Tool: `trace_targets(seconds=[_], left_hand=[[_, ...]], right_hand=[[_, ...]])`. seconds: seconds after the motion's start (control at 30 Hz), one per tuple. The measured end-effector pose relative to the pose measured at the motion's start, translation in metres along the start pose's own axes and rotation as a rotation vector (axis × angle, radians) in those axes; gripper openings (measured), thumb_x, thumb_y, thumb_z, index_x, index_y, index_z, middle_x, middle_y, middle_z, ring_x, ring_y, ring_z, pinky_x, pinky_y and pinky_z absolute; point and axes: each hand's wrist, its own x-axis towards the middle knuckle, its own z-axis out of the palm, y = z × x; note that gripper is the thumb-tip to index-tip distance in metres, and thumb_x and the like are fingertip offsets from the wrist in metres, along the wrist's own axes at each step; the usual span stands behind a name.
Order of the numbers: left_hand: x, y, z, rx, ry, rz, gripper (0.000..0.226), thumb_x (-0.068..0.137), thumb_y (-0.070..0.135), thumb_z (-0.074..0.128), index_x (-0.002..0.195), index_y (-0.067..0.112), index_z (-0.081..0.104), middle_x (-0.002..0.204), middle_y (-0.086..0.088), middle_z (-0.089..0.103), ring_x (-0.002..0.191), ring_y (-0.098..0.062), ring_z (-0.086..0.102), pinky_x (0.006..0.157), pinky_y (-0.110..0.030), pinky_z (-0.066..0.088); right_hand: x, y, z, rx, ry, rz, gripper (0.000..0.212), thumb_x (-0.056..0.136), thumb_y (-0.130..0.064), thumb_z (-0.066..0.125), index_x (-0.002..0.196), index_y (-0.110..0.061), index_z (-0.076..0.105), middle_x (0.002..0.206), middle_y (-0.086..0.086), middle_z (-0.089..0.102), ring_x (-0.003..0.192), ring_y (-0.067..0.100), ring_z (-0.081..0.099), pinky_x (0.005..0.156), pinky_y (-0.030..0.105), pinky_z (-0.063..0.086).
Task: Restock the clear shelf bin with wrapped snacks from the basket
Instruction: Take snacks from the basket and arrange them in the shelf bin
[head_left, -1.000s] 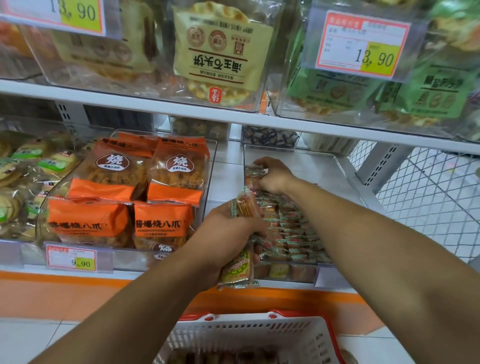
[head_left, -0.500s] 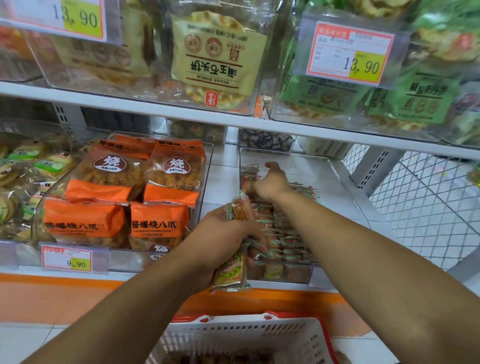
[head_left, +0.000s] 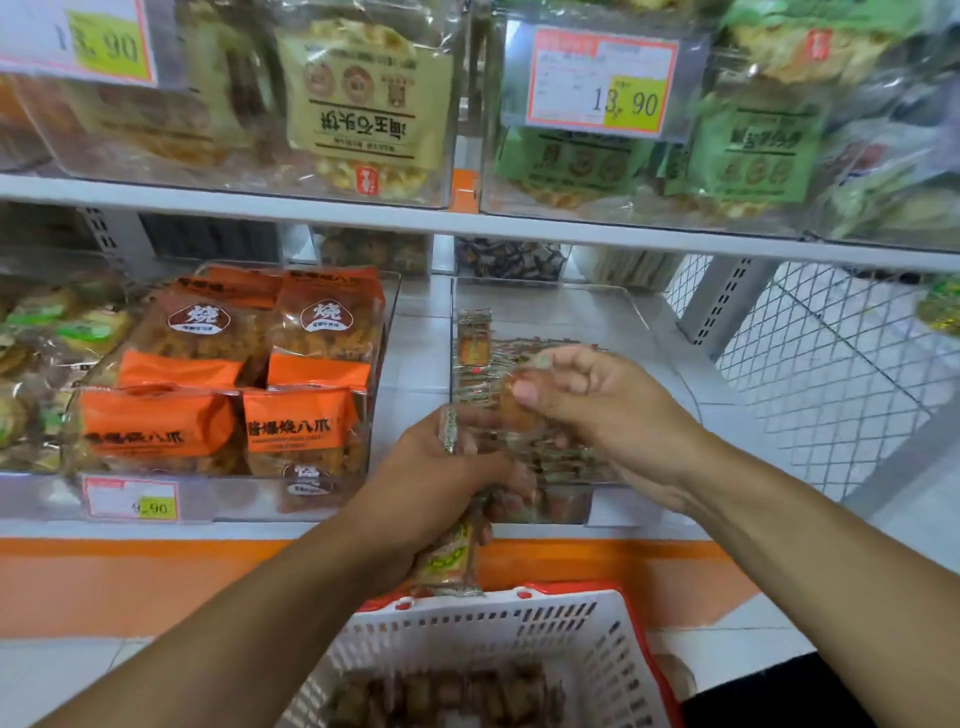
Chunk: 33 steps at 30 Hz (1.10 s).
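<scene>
My left hand (head_left: 441, 478) grips a stack of small wrapped snacks (head_left: 449, 558) upright in front of the clear shelf bin (head_left: 644, 322). Their green and yellow wrappers stick out above and below my fist. My right hand (head_left: 587, 400) hovers just above and to the right of my left hand and pinches one orange wrapped snack (head_left: 511, 408) at the top of that stack. Rows of the same snacks (head_left: 475, 364) lie in the left part of the bin. The white basket (head_left: 498, 623) with a red rim sits below, with more snacks in its bottom.
A second clear bin of orange snack bags (head_left: 234, 395) stands to the left on the same shelf. An upper shelf (head_left: 467, 223) with bagged biscuits overhangs. A white wire mesh panel (head_left: 831, 364) closes the right side. Price tags hang on the bin fronts.
My right hand has drawn back from the far end of the bin toward my left hand and now pinches a snack at the stack. My left hand has barely moved.
</scene>
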Motion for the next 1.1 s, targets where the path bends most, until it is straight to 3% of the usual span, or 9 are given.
trace_targets(seconds=[0.1,0.23,0.37,0.5,0.63,0.73,0.83,0.93,1.1], left_hand=[[-0.002,0.003,-0.002,-0.079,0.020,0.047,0.045,0.077,-0.004,0.075,0.116,0.012,0.062,0.085,-0.020,0.075,0.052,-0.020,0.063,0.038,-0.025,0.046],[-0.003,0.004,-0.002,-0.133,0.002,0.083,0.047,0.071,-0.002,0.073,0.114,0.013,0.063,0.073,-0.016,0.071,0.045,-0.020,0.057,0.038,-0.024,0.045],[-0.001,-0.002,-0.002,-0.032,0.066,0.099,0.032,0.086,-0.006,0.065,0.106,0.018,0.071,0.072,-0.009,0.073,0.049,-0.018,0.062,0.039,-0.024,0.046],[0.002,-0.004,0.002,-0.037,0.133,0.137,0.018,0.096,0.017,0.060,0.104,0.021,0.075,0.079,-0.007,0.076,0.059,-0.019,0.070,0.042,-0.023,0.049],[0.010,-0.002,0.005,-0.042,0.267,0.060,0.051,0.104,0.050,0.036,0.092,0.025,0.079,0.082,-0.012,0.075,0.076,-0.022,0.072,0.049,-0.023,0.054],[0.005,-0.005,0.006,-0.081,0.305,-0.048,0.060,0.099,0.064,0.036,0.086,0.027,0.080,0.071,-0.016,0.073,0.053,-0.018,0.068,0.044,-0.026,0.051],[0.003,-0.005,0.003,-0.116,0.124,-0.223,0.082,0.088,0.082,0.031,0.087,0.016,0.081,0.061,-0.014,0.069,0.045,-0.020,0.061,0.042,-0.024,0.049],[0.006,-0.003,-0.005,-0.121,-0.068,-0.315,0.097,0.078,0.090,0.035,0.098,0.006,0.079,0.067,-0.016,0.067,0.046,-0.019,0.057,0.041,-0.023,0.046],[0.008,-0.007,-0.007,-0.243,-0.099,-0.281,0.067,0.088,0.073,0.051,0.093,0.013,0.081,0.083,-0.017,0.064,0.047,-0.015,0.055,0.038,-0.022,0.043]], right_hand=[[-0.002,-0.003,-0.016,0.060,-0.041,0.025,0.042,0.069,-0.035,0.080,0.107,-0.017,0.074,0.090,-0.002,0.075,0.064,0.006,0.062,0.045,0.015,0.040],[-0.008,0.013,-0.014,0.129,-0.235,0.220,0.036,0.092,-0.023,0.063,0.121,-0.002,0.068,0.111,0.011,0.073,0.097,0.018,0.070,0.079,0.025,0.058],[-0.013,0.014,-0.009,0.360,-0.319,0.370,0.036,0.093,-0.013,0.058,0.122,0.008,0.063,0.117,0.024,0.068,0.096,0.030,0.070,0.078,0.036,0.061],[-0.012,0.009,-0.008,0.526,-0.347,0.429,0.029,0.087,0.000,0.054,0.114,0.005,0.066,0.102,0.018,0.072,0.087,0.025,0.073,0.073,0.033,0.061],[-0.010,0.018,0.000,0.539,-0.296,0.356,0.042,0.084,-0.001,0.059,0.126,-0.001,0.063,0.120,0.019,0.069,0.101,0.024,0.069,0.086,0.034,0.058],[-0.008,0.025,0.007,0.364,-0.189,0.170,0.045,0.083,-0.008,0.067,0.128,-0.015,0.065,0.125,0.013,0.068,0.110,0.021,0.068,0.083,0.028,0.058],[-0.008,0.030,0.004,-0.087,-0.156,-0.034,0.053,0.085,-0.023,0.071,0.136,-0.031,0.059,0.126,-0.001,0.068,0.116,0.015,0.065,0.098,0.032,0.052],[-0.009,0.027,0.001,-0.269,-0.207,-0.098,0.055,0.085,-0.036,0.067,0.138,-0.033,0.055,0.123,-0.012,0.069,0.115,0.007,0.064,0.103,0.033,0.049],[-0.009,0.033,0.006,-0.508,-0.006,-0.246,0.037,0.091,-0.049,0.054,0.118,-0.031,0.072,0.112,-0.025,0.068,0.107,-0.006,0.061,0.093,0.016,0.048]])
